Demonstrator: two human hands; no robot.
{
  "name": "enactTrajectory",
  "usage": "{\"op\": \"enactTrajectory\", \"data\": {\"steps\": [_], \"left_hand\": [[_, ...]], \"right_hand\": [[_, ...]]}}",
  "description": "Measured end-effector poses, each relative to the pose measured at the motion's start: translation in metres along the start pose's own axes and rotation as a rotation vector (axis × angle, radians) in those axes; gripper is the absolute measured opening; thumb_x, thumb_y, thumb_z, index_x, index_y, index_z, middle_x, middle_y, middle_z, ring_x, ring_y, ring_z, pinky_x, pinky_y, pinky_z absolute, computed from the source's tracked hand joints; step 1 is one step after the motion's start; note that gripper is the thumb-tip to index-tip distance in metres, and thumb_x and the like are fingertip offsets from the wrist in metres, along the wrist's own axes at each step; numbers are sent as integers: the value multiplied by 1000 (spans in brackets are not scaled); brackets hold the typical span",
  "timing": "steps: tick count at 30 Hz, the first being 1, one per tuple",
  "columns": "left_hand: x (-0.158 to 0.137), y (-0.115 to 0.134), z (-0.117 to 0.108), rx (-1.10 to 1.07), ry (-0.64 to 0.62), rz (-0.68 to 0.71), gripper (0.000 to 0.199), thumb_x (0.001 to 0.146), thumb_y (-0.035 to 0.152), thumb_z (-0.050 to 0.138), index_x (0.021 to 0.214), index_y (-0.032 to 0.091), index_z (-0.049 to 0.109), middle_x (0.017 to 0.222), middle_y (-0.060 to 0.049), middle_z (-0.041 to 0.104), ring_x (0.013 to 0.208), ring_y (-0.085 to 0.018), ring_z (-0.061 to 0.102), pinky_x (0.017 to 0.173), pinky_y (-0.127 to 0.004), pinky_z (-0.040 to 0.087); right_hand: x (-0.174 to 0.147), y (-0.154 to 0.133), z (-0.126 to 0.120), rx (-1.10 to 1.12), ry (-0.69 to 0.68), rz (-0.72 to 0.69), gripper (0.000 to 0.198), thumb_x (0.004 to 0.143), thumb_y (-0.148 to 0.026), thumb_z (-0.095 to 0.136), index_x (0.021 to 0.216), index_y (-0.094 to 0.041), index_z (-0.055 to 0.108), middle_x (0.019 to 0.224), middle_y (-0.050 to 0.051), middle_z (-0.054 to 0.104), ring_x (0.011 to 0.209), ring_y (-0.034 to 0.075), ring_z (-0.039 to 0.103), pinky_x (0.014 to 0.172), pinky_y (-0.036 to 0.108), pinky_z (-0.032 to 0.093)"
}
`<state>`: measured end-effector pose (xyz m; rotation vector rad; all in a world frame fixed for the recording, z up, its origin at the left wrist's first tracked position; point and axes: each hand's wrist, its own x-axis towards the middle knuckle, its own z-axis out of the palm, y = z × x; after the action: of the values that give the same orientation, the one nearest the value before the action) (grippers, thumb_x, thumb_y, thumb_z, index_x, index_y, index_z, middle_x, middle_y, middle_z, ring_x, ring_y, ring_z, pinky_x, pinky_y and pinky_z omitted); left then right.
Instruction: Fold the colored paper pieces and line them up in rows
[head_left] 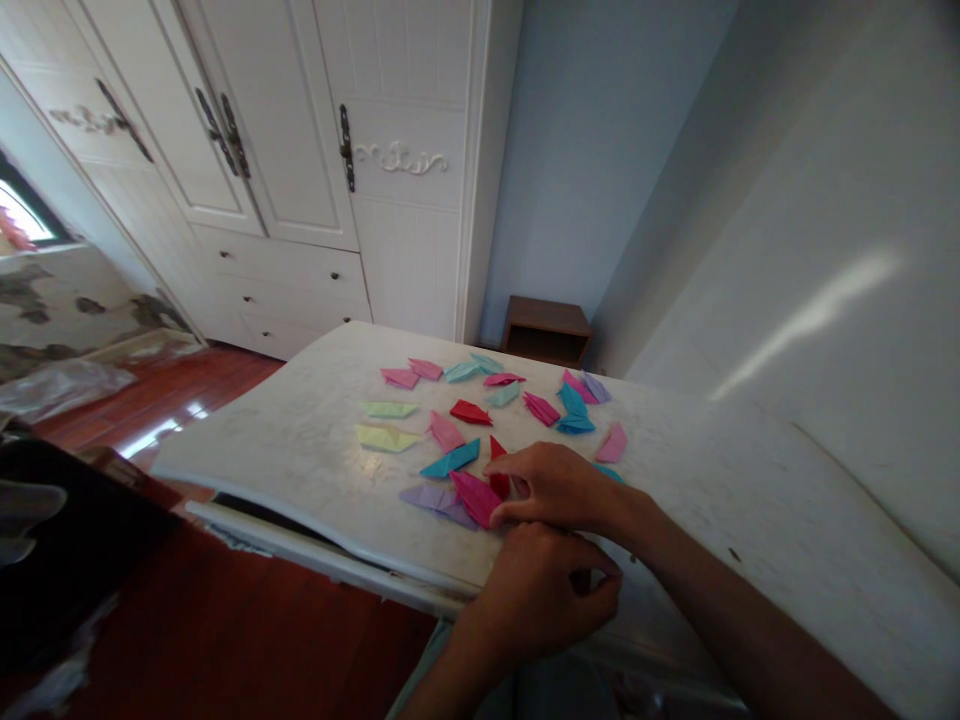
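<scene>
Flat origami paper cranes in several colours lie scattered over the white tabletop. My right hand reaches in from the right, thumb and index finger curved around the near end of a magenta paper crane. Its thumb tip touches that crane. A red paper crane lies beside it, partly covered by the index finger. Just below, my left hand rests near the table's front edge with its fingers curled and thumb close to the index finger; whatever may be between them is hidden. A lilac crane and a blue crane lie left of the hands.
More cranes lie farther back, including a yellow one, a red one and a teal one. An open drawer sticks out under the table. Beyond stand a white wardrobe and a brown cabinet.
</scene>
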<state>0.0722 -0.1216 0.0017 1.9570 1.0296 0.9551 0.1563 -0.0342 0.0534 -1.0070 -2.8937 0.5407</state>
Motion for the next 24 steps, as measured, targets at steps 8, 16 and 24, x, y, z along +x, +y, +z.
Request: {"op": "enactTrajectory", "data": {"steps": [8,16,24], "left_hand": [[-1,0,0,-26,0,-15,14,72,12,61,65,15,73,52,1,62,46,-8,45,49,-22,28],[0,0,-1,-22,2,-39,16,76,16,61,66,15,73,52,1,62,45,-8,44,47,-23,28],[-3,-1,2,-66,14,-60,19,79,20,59,80,16,77,58,-1,67,49,-9,51,49,-22,32]], "right_hand": [[-2,1,1,155,-39,-27,19,80,-36,73,92,-21,72,70,-1,66,63,12,55,58,22,33],[-3,4,3,257,-4,-30,19,74,-32,78,83,-18,70,62,-4,58,58,10,50,54,21,31],[-11,8,6,361,57,-18,6,81,-18,67,83,-18,73,60,-5,57,56,9,50,55,19,35]]}}
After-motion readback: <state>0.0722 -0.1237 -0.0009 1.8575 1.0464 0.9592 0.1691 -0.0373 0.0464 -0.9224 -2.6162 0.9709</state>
